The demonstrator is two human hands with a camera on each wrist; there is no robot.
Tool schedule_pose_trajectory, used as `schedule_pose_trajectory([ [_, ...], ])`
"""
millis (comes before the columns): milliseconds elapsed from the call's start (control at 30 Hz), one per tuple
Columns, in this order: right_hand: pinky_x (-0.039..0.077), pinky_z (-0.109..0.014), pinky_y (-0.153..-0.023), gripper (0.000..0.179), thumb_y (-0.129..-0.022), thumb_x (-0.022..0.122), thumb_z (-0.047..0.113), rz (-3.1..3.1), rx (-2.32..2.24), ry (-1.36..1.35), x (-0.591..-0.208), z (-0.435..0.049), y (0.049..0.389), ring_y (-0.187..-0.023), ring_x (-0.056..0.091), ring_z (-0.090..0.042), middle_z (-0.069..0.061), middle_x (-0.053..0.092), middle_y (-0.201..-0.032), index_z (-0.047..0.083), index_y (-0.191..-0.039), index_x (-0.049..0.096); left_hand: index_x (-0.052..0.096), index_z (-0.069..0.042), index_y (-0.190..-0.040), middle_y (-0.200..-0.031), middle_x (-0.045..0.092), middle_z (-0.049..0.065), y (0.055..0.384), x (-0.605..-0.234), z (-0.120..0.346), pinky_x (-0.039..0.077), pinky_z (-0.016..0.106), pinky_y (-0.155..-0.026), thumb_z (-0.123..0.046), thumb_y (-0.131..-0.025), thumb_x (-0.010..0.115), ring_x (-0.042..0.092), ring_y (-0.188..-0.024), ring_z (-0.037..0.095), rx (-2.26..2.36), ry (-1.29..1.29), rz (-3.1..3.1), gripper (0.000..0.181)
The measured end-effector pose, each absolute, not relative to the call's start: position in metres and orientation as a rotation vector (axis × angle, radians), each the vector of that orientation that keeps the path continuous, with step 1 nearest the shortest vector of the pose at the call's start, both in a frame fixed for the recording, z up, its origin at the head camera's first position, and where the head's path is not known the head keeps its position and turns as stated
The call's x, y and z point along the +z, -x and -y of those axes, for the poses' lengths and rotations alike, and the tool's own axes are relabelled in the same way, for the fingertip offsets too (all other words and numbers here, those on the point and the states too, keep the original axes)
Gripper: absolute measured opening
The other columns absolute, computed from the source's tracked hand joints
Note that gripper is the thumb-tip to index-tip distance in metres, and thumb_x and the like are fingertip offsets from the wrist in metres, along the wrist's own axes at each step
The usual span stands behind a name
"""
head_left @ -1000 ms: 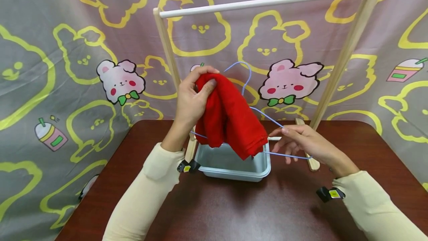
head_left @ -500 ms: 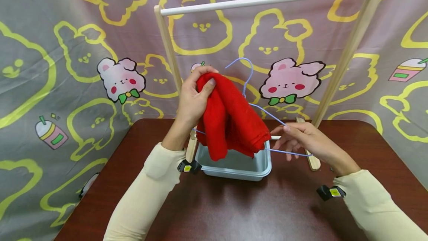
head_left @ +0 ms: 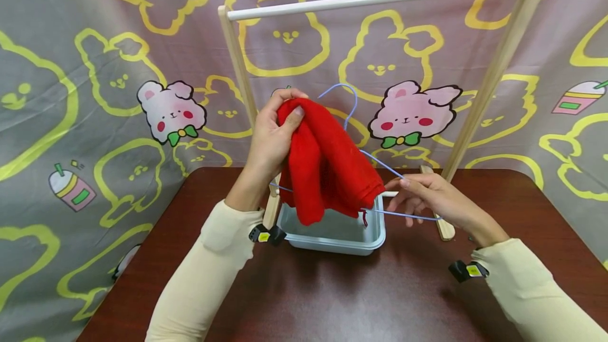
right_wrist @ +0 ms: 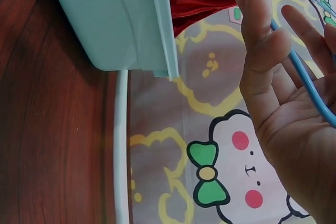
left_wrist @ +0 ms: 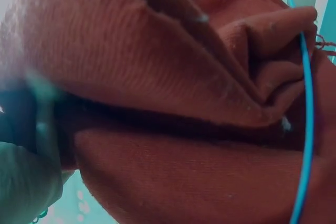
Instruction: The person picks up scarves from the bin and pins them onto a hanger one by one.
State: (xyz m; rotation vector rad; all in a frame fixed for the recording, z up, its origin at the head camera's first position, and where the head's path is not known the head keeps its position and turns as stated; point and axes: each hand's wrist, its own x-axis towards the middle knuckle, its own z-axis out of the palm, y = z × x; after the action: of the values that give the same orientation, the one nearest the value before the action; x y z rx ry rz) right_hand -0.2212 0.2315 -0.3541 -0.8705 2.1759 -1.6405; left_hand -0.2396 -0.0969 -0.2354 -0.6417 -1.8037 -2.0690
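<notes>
A red knit garment (head_left: 332, 157) hangs in folds in the head view, its top pinched between the thumb and fingers of my left hand (head_left: 271, 141). A blue wire hanger (head_left: 382, 164) runs behind and partly through the folds, its hook standing up above the cloth. My right hand (head_left: 432, 194) pinches the hanger's right shoulder with thumb and index finger. The other fingers are loosely bent beside the wire. A short red cord (head_left: 365, 219) dangles under the garment's right end. In the left wrist view the hanger wire (left_wrist: 308, 103) crosses over the red cloth (left_wrist: 157, 72).
Below the garment a pale blue plastic basin (head_left: 328, 247) stands on the dark brown table (head_left: 361, 300). Behind it rises a wooden rack with a white top bar (head_left: 380, 0) and wooden side posts (head_left: 494, 75). A printed curtain (head_left: 119, 173) encloses the back and left.
The garment's left fold has dropped lower over the basin, and its right end has shifted slightly right. The red cord has come into view. Both hands keep their holds, nearly in place.
</notes>
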Motion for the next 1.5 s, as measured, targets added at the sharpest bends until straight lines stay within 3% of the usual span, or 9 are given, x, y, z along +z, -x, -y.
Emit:
schedule_pose_trajectory([
  [367, 0.062, -0.044, -0.062, 0.034, -0.114, 0.04, 0.015, -2.167, -1.641, 0.9, -0.361, -0.233, 0.223, -0.063, 0.073, -0.034, -0.021, 0.078, -0.101, 0.012, -0.128, 0.071, 0.065, -0.012, -0.11, -0.099, 0.067, -0.005, 0.241, -0.23, 0.095, 0.053, 0.019, -0.072, 0.007, -0.103, 0.054, 0.063, -0.082, 0.009, -2.254, 0.636, 1.685, 0.023],
  [567, 0.061, -0.041, -0.058, 0.032, -0.113, 0.041, 0.012, -2.189, -1.63, 0.923, -0.362, -0.233, 0.223, -0.063, 0.073, -0.034, -0.021, 0.078, -0.102, 0.005, -0.129, 0.068, 0.064, -0.016, -0.109, -0.101, 0.066, -0.005, 0.241, -0.233, 0.095, 0.054, 0.019, -0.071, 0.005, -0.105, 0.051, 0.063, -0.084, 0.009, -2.326, 0.596, 1.7, 0.025],
  [733, 0.061, -0.041, -0.057, 0.032, -0.113, 0.041, 0.012, -2.192, -1.622, 0.922, -0.364, -0.233, 0.222, -0.064, 0.073, -0.035, -0.014, 0.079, -0.102, 0.004, -0.129, 0.067, 0.062, -0.018, -0.11, -0.104, 0.064, -0.005, 0.242, -0.235, 0.095, 0.053, 0.019, -0.073, 0.003, -0.106, 0.049, 0.063, -0.087, 0.009, -2.35, 0.562, 1.732, 0.025],
  [900, 0.061, -0.042, -0.057, 0.034, -0.114, 0.04, 0.013, -2.197, -1.632, 0.922, -0.359, -0.231, 0.221, -0.064, 0.073, -0.034, -0.016, 0.079, -0.101, 0.011, -0.129, 0.07, 0.06, -0.007, -0.121, -0.105, 0.064, -0.007, 0.245, -0.238, 0.094, 0.053, 0.018, -0.078, 0.002, -0.106, 0.049, 0.063, -0.089, 0.007, -2.322, 0.524, 1.776, 0.021],
  [1000, 0.06, -0.042, -0.057, 0.034, -0.114, 0.041, 0.017, -2.217, -1.64, 0.867, -0.353, -0.23, 0.218, -0.065, 0.073, -0.036, -0.015, 0.079, -0.102, 0.008, -0.129, 0.07, 0.058, 0.0, -0.126, -0.106, 0.064, -0.007, 0.246, -0.242, 0.094, 0.052, 0.018, -0.078, 0.002, -0.106, 0.05, 0.062, -0.088, 0.006, -2.297, 0.507, 1.816, 0.022],
  [1200, 0.06, -0.042, -0.057, 0.036, -0.115, 0.041, 0.02, -2.255, -1.652, 0.841, -0.344, -0.23, 0.215, -0.066, 0.074, -0.035, -0.009, 0.08, -0.101, 0.002, -0.129, 0.068, 0.059, -0.001, -0.125, -0.104, 0.065, -0.006, 0.246, -0.247, 0.095, 0.053, 0.018, -0.075, 0.002, -0.106, 0.051, 0.062, -0.086, 0.007, -2.27, 0.493, 1.885, 0.021],
  [1500, 0.059, -0.041, -0.054, 0.034, -0.115, 0.039, 0.019, -2.34, -1.68, 0.871, -0.332, -0.236, 0.213, -0.064, 0.072, -0.032, -0.005, 0.08, -0.1, 0.012, -0.127, 0.07, 0.058, 0.005, -0.126, -0.103, 0.064, -0.004, 0.242, -0.25, 0.096, 0.053, 0.021, -0.074, 0.002, -0.104, 0.055, 0.063, -0.085, 0.01, -2.095, 0.633, 1.995, 0.022],
])
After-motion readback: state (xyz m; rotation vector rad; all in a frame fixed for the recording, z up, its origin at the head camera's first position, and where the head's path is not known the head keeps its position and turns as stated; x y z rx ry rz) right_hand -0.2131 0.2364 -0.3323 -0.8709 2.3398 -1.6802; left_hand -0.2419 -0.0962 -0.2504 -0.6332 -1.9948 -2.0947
